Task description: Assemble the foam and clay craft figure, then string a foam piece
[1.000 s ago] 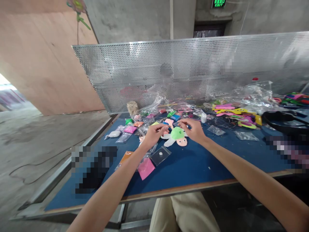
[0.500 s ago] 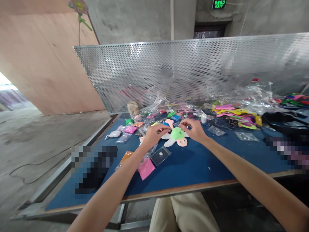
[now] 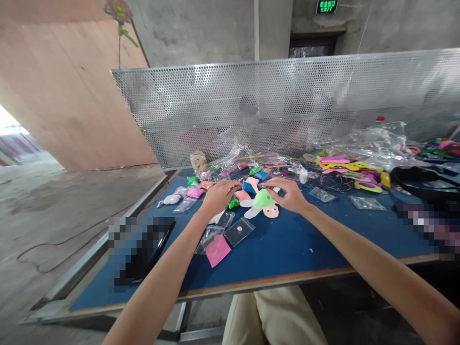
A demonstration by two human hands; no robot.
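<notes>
Grip first: our right hand lays its fingertips on the far edge of the foam turtle. We cannot tell whether they pinch it or only press. Our left hand curls knuckles-up just beside a pink foam piece, with small clear bags near it, and its hold is hidden too. The foam turtle lies flat on the blue surface, green shell up, peach head toward us. We judge this a fitting step, with small parts being matched to the turtle. A next move would call for a fine fingertip pinch and steady placement. Both forearms reach forward, wrists low, converging on the turtle.
</notes>
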